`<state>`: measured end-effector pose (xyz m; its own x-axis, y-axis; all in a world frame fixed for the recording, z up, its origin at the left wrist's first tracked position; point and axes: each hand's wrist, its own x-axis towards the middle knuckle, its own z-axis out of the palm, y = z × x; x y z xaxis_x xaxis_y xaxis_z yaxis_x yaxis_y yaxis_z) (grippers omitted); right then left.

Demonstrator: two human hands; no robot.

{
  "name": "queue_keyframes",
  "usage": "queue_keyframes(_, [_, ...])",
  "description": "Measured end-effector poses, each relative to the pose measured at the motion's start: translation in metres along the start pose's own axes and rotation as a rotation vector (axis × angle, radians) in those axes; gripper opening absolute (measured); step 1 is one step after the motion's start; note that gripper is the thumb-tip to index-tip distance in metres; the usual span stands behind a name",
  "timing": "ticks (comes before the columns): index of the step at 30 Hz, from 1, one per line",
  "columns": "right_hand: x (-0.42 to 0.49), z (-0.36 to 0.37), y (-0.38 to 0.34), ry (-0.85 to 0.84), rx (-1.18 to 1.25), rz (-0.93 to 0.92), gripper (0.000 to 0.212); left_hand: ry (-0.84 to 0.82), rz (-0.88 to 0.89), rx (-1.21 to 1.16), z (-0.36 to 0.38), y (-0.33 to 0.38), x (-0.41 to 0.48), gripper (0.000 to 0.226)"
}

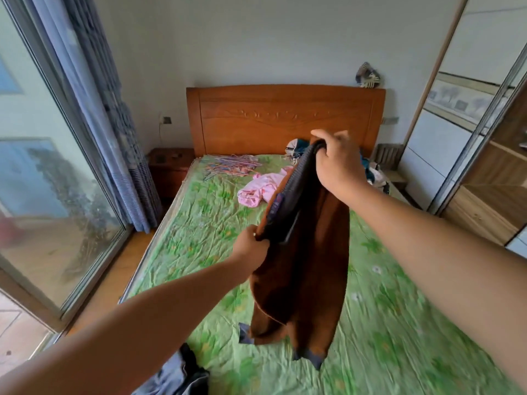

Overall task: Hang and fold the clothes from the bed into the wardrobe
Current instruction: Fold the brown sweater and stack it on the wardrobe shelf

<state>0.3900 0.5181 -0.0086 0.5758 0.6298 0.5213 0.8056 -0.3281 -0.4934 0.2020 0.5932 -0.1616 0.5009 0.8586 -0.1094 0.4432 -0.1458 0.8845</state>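
Firmly, the right hand (339, 162) closes its fingers over the dark grey ribbed edge of a brown fleece garment (308, 266), a little right of the centre of the frame. The left hand (251, 248), lower and more to the left, pinches the same edge between the thumb and the curled fingers. Both arms are stretched forward, the right one higher, so the edge slants between the hands. The rest of the garment hangs down over the green flowered bed sheet (399, 323); I cannot tell if its lower hem touches the sheet.

Behind it a crumpled pink garment (261, 191) lies on the sheet, with a pile of thin colourful hangers (233, 165) nearer the wooden headboard (256, 121). A wardrobe with sliding doors (484, 181) fills the right edge.
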Motion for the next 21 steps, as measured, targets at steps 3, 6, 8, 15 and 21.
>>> queue_keyframes(3, [0.003,-0.011,0.026,0.035,0.083,0.073,0.030,0.113,0.053,0.026,-0.039,0.008,0.023,0.013])
queue_keyframes(6, [-0.001,-0.015,0.047,0.011,0.130,0.191,0.021,0.188,0.183,0.078,-0.073,0.028,0.040,0.017])
queue_keyframes(8, [-0.004,-0.016,0.054,-0.022,0.142,0.211,0.021,0.195,0.274,0.092,-0.091,0.045,0.043,0.015])
queue_keyframes(15, [0.001,-0.041,0.062,-0.218,0.104,0.241,0.048,-0.120,0.565,0.912,-0.141,0.076,0.013,0.131])
queue_keyframes(21, [-0.008,-0.060,0.062,-0.434,0.200,0.246,0.092,0.020,0.780,1.166,-0.152,0.061,-0.001,0.100])
